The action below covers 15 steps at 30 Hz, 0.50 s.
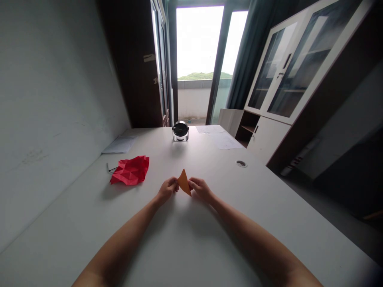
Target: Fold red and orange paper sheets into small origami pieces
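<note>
Pinching orange paper (184, 183) at nine o'clock with closed left hand (167, 190), at three with closed right hand (202, 189), probably for steadiness.

Orange paper piece (184, 183): plain, matte, small, roughly triangular, one corner up and another pointing down toward the right, lower-left edge bowed. It's tilted, not flat, spanning the gap between left grip (168, 189) and right grip (202, 189), pinched at its left corner and along its right edge. Sits over the middle of the white counter (187, 251); can't tell layer count or whether the low corner touches.
</note>
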Tool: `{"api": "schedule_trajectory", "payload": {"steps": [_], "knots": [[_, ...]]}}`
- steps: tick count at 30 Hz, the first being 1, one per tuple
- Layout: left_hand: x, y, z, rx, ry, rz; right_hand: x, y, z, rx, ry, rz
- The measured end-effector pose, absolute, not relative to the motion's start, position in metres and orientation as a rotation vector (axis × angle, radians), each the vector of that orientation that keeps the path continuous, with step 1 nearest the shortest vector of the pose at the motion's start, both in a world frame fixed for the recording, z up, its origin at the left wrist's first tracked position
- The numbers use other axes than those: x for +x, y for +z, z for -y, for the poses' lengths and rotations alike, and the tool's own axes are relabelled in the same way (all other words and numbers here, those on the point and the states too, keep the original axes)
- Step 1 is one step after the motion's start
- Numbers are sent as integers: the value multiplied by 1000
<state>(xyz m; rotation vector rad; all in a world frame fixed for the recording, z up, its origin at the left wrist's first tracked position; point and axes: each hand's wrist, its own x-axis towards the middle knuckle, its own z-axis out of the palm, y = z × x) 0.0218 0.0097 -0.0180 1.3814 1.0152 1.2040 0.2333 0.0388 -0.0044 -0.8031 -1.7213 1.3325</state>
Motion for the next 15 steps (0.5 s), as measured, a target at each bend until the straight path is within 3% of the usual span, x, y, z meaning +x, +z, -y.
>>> {"api": "schedule_trajectory", "payload": {"steps": [9, 15], "knots": [[22, -22, -11, 1443, 1189, -1058, 230, -13, -43, -772, 1497, 1584], [21, -24, -11, 1462, 1174, -1072, 232, -9, -43, -880, 1208, 1737]]}}
